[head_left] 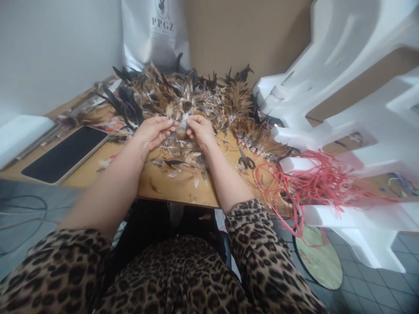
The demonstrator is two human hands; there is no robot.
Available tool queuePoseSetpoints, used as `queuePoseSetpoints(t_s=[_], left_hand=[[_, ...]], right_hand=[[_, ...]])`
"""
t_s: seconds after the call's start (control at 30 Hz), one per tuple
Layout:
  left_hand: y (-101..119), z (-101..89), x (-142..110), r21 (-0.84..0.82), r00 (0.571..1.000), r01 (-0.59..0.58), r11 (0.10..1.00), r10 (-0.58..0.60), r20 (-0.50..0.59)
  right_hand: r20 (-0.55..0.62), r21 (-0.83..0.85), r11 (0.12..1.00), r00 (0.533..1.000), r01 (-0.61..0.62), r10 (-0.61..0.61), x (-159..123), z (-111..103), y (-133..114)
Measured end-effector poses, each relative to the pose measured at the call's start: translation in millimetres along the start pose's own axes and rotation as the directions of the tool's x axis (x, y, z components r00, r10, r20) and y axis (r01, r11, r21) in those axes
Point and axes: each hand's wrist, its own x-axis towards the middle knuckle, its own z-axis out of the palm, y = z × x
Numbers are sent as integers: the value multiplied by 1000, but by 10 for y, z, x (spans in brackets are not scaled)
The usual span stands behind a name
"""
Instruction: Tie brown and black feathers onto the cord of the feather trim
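Observation:
A big heap of brown, black and white feathers (196, 96) covers the back of a small wooden table (98, 170). My left hand (153, 131) and my right hand (200, 129) meet at the heap's front edge. Both are closed in a pinch on a small pale bunch of feathers (182, 126) held between them. Loose feathers (176, 163) lie scattered on the wood under my wrists. My forearms reach out from leopard-print sleeves.
A black phone (65, 153) lies at the table's left. Scissors (245, 160) rest right of my right arm. A tangle of red elastic bands (314, 183) spills over white foam packing (353, 87) on the right. A white bag (155, 35) stands behind.

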Motion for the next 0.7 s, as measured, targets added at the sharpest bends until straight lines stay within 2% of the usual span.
queuePoseSetpoints(t_s=[0.13,0.5,0.57,0.7], left_hand=[[0,25,-20,43,1000,-16,999,17,-25],[-28,86,-30,145,989,-106,984,120,-91],[-30,105,-31,159,981,-139,977,157,-110],[-12,129,-27,118,968,-150,982,170,-187]], right_hand=[[30,-3,1000,999,-11,11,-3,23,-3],[197,-212,974,980,82,-39,-74,74,8],[197,-212,974,979,85,-43,-60,78,30],[120,-180,977,989,110,-89,-50,95,58]])
